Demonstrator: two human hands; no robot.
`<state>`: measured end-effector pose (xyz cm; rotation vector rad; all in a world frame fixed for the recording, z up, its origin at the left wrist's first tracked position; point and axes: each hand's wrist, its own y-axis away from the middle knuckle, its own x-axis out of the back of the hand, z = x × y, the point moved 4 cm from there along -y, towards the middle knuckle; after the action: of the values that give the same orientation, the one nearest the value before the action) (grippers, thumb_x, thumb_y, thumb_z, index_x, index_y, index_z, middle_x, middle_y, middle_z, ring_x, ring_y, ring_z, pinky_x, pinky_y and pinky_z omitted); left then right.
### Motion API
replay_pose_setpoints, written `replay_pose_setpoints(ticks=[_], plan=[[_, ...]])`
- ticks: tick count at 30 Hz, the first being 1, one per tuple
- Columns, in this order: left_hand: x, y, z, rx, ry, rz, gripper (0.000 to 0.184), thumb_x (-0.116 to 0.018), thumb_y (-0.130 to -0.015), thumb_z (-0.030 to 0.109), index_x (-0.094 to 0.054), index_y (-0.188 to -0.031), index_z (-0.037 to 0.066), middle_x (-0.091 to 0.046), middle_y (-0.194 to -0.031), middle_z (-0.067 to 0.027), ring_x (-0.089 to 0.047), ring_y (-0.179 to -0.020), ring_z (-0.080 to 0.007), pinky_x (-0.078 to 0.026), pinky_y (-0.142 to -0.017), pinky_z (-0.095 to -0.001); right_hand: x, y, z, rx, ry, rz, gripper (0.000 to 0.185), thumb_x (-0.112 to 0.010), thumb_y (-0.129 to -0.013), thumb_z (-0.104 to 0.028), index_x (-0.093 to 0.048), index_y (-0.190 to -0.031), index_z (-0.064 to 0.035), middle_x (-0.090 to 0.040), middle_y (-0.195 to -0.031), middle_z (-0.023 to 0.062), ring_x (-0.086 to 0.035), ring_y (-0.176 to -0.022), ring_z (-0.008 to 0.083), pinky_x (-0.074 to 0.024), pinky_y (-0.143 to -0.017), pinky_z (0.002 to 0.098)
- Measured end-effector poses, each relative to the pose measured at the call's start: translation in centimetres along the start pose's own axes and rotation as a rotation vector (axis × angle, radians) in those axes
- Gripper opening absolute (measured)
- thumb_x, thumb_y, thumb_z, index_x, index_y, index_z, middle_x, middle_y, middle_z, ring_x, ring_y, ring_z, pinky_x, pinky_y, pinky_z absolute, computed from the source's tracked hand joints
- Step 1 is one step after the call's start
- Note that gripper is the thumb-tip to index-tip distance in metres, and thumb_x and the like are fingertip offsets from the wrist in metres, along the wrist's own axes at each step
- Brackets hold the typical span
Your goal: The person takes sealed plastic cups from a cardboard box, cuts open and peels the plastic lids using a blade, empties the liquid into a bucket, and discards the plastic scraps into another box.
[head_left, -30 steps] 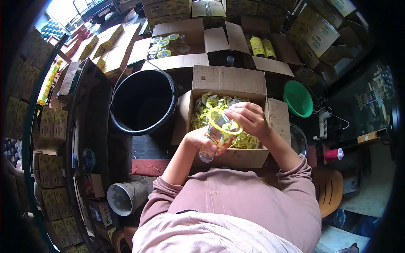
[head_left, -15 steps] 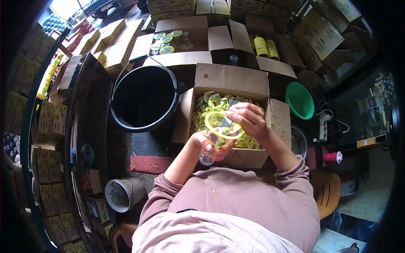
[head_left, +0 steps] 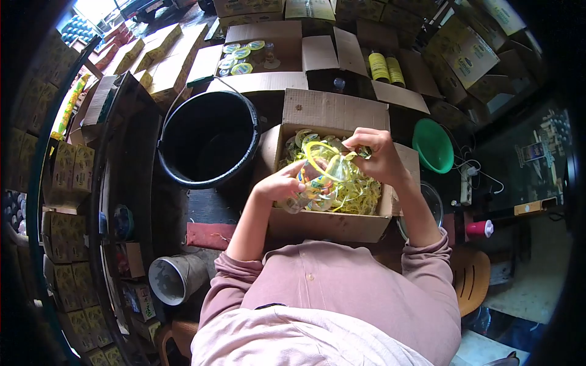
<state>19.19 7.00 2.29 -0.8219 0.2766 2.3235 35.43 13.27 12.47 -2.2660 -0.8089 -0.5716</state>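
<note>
My left hand point(head_left: 284, 185) is wrapped round a clear plastic cup point(head_left: 295, 204), tilted over the near part of an open cardboard box point(head_left: 323, 227). Small colourful pieces show inside the cup, and its wide yellow rim point(head_left: 311, 160) faces up and to the right. Just right of that rim, my right hand point(head_left: 372, 152) pinches a small green and yellow wrapper point(head_left: 363, 151). Beneath both hands, the box holds a heap of yellow-green strips and packets point(head_left: 357, 192).
A black bucket point(head_left: 253, 131) stands left of the box, a green basin point(head_left: 432, 145) to its right. Behind are boxes with lidded cups point(head_left: 241, 55) and yellow bottles point(head_left: 378, 66). A grey bucket point(head_left: 186, 274) and a pink spool point(head_left: 479, 229) lie nearer.
My right hand has moved up and right, away from the cup's rim, with a small wrapper now showing in its fingers. My left hand and the cup have shifted slightly up and left.
</note>
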Motion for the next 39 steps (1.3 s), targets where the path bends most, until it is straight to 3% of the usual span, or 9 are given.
replay_pose_setpoints(ticks=[3,6,10,14,17,23,29,36,39], plan=[[-1.6,0.5,2.6,-0.087,-0.368,0.036,0.063,-0.064,-0.070,0.023,-0.039,-0.122,0.001,-0.046,-0.117,-0.0108,-0.040,-0.113,-0.0179,-0.028,-0.099,-0.0319,-0.1,0.4,0.1,0.021,0.020,0.003,0.029,-0.060,-0.059,0.010,-0.062,-0.086,-0.0021,-0.057,-0.067,0.0066,-0.055,-0.060,0.0143,-0.0440,-0.056,0.0242],[-1.3,0.4,2.6,-0.169,-0.432,0.031,0.065,-0.065,-0.070,0.027,-0.038,-0.123,0.001,-0.046,-0.115,-0.0102,-0.041,-0.112,-0.0177,-0.029,-0.098,-0.0325,-0.4,0.5,-1.3,0.109,0.229,0.103,0.038,-0.061,-0.061,0.009,-0.061,-0.097,-0.0047,-0.056,-0.067,0.0083,-0.055,-0.061,0.0176,-0.0455,-0.056,0.0275],[-2.3,0.8,3.4,-0.190,-0.441,0.099,0.070,-0.074,-0.064,0.016,-0.037,-0.122,0.003,-0.049,-0.110,-0.0075,-0.047,-0.102,-0.0149,-0.039,-0.090,-0.0301,-0.8,1.4,-2.1,0.346,0.540,0.169,0.048,-0.061,-0.062,0.008,-0.056,-0.109,-0.0066,-0.055,-0.067,0.0085,-0.055,-0.064,0.0207,-0.0476,-0.058,0.0310],[-2.8,0.6,3.7,-0.165,-0.524,0.101,0.073,-0.073,-0.063,0.003,-0.033,-0.124,0.005,-0.052,-0.104,-0.0075,-0.051,-0.097,-0.0137,-0.042,-0.085,-0.0281,-0.9,1.9,-2.7,0.417,0.641,0.216,0.040,-0.062,-0.063,0.002,-0.060,-0.102,-0.0062,-0.056,-0.067,0.0050,-0.057,-0.065,0.0175,-0.0490,-0.060,0.0285],[-3.3,0.5,3.6,-0.157,-0.574,0.125,0.067,-0.074,-0.065,0.009,-0.038,-0.122,0.005,-0.053,-0.097,-0.0036,-0.050,-0.090,-0.0091,-0.043,-0.080,-0.0248,-0.9,1.8,-3.9,0.461,0.704,0.168,0.033,-0.063,-0.065,-0.005,-0.061,-0.098,-0.0057,-0.056,-0.067,0.0042,-0.058,-0.066,0.0162,-0.0494,-0.061,0.0282],[-4.1,0.2,3.2,-0.160,-0.599,0.136,0.067,-0.073,-0.067,0.011,-0.036,-0.123,0.006,-0.054,-0.097,-0.0051,-0.050,-0.092,-0.0101,-0.042,-0.081,-0.0252,-1.3,2.4,-3.6,0.472,0.705,0.170,0.027,-0.064,-0.066,-0.010,-0.060,-0.093,-0.0048,-0.057,-0.070,0.0041,-0.059,-0.070,0.0173,-0.0497,-0.062,0.0287],[-3.7,-0.1,1.8,-0.019,-0.542,0.106,0.073,-0.074,-0.068,0.013,-0.032,-0.128,0.007,-0.052,-0.106,-0.0059,-0.049,-0.097,-0.0112,-0.041,-0.084,-0.0270,-1.6,2.5,-3.2,0.456,0.689,0.178,0.028,-0.064,-0.064,-0.010,-0.060,-0.091,-0.0051,-0.058,-0.072,0.0048,-0.060,-0.073,0.0180,-0.0504,-0.064,0.0290],[-3.8,-0.4,0.1,0.017,-0.125,-0.103,0.069,-0.073,-0.070,0.013,-0.034,-0.125,0.002,-0.054,-0.107,-0.0073,-0.052,-0.097,-0.0118,-0.043,-0.084,-0.0266,-1.3,2.2,-1.6,0.367,0.429,0.300,0.025,-0.064,-0.062,0.003,-0.059,-0.086,-0.0053,-0.058,-0.071,0.0059,-0.060,-0.071,0.0216,-0.0504,-0.062,0.0305],[-4.2,-0.6,1.0,-0.044,-0.195,-0.121,0.064,-0.072,-0.069,0.011,-0.036,-0.122,0.004,-0.054,-0.103,-0.0071,-0.053,-0.092,-0.0120,-0.044,-0.081,-0.0251,-0.4,2.0,-2.3,0.383,0.425,0.405,0.027,-0.062,-0.057,0.008,-0.058,-0.080,-0.0049,-0.060,-0.072,0.0062,-0.061,-0.070,0.0223,-0.0506,-0.062,0.0304]])
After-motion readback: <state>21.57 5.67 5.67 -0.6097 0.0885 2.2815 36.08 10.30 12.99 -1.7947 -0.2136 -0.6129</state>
